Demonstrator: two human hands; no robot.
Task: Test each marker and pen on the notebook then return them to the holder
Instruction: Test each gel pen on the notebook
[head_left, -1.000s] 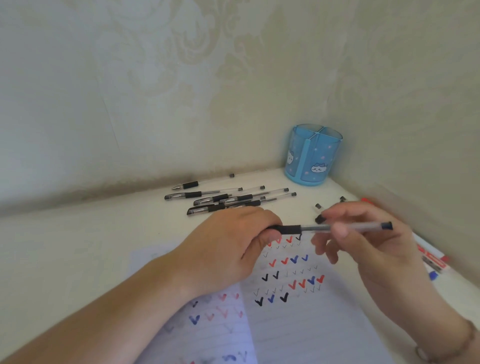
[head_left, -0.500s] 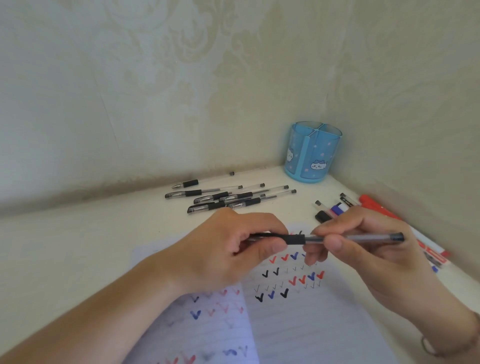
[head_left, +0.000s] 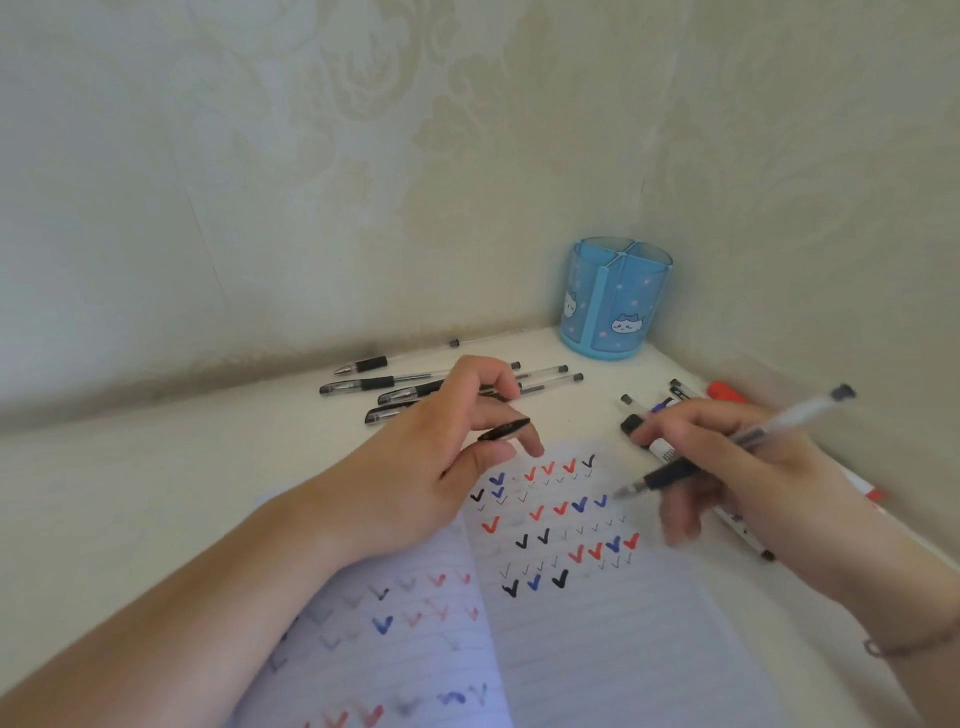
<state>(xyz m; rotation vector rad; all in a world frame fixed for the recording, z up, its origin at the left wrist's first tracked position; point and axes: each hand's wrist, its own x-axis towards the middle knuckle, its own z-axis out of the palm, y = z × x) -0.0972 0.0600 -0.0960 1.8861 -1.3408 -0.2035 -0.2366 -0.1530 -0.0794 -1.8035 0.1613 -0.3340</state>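
while uncapped — hands (head_left: 441, 457) gripping pen (head_left: 737, 447), cap (head_left: 503, 429)

We found the notebook (head_left: 597, 639) lying open on the bench (head_left: 130, 493) nearest us. Behind it lay a row of pens (head_left: 415, 382), the holder (head_left: 615, 301) stood in the far right corner, and markers (head_left: 670, 415) lay along the notebook's right side.

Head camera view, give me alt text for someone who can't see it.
Right hand holds an uncapped pen over a notebook of check marks; left hand pinches its cap. More pens lie near a blue holder.
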